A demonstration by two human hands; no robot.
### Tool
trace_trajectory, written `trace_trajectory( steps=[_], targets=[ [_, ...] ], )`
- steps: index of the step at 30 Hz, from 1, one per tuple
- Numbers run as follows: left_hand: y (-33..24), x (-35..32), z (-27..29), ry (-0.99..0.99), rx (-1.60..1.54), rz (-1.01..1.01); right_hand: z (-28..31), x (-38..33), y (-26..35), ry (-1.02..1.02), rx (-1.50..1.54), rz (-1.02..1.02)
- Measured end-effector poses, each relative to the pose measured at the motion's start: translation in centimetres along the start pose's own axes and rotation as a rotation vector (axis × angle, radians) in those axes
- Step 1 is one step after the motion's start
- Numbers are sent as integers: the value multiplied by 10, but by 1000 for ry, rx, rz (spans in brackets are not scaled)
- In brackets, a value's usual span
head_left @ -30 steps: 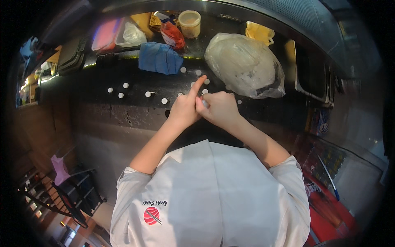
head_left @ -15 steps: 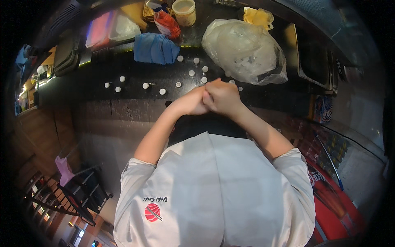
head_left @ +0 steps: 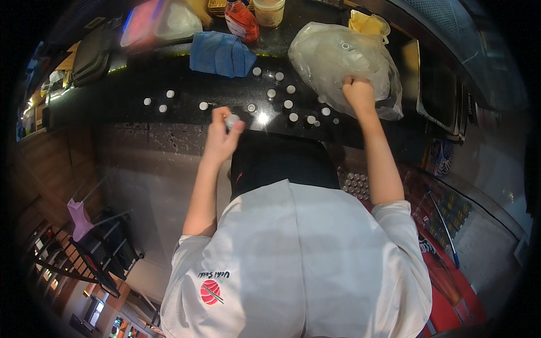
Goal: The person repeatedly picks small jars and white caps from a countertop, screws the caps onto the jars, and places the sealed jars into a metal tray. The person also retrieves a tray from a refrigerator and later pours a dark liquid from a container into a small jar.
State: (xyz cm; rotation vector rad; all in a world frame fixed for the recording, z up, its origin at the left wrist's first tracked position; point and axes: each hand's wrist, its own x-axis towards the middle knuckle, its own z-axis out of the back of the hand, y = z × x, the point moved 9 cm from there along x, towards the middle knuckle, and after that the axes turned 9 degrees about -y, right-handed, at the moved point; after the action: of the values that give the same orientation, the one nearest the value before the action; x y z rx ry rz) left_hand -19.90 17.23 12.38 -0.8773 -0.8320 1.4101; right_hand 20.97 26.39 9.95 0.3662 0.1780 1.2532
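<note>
My left hand (head_left: 223, 138) is at the counter's front edge, with thumb and fingers closed around a small white-capped bottle (head_left: 231, 120). More such bottles (head_left: 271, 93) are spread along the dark counter (head_left: 124, 110), several to the right of that hand and several to its left. On the right, my right hand (head_left: 359, 93) reaches over a large clear plastic bag (head_left: 332, 56). Its fingers are curled at the bag's near side, and what they hold, if anything, cannot be made out. Pale small pieces show faintly through the bag.
A folded blue cloth (head_left: 221, 54) lies behind the bottles. Farther back are a red spray bottle (head_left: 242, 22), a round tub (head_left: 269, 12) and lidded trays (head_left: 177, 25). Beyond the bag sits a yellow package (head_left: 369, 23); metal trays (head_left: 438, 84) are at the right.
My hands, clasped together before, have come apart. The left moved leftward and now shows a white-capped bottle in its fingers; the right moved right and forward onto the bag.
</note>
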Motion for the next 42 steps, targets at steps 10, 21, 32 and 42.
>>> trace_trajectory(
  steps=[10,21,32,42],
  targets=[
    [134,3,109,-517,-60,194,-21,52,-55,-69,132,-154],
    [185,26,143,-701,391,15,5,44,-47,-24,-202,-59],
    [182,32,139,-603,369,-14,38,-118,49,983,905,-212],
    [7,43,54,-312,207,-163,8,-198,64,1064,850,-197]
  ],
)
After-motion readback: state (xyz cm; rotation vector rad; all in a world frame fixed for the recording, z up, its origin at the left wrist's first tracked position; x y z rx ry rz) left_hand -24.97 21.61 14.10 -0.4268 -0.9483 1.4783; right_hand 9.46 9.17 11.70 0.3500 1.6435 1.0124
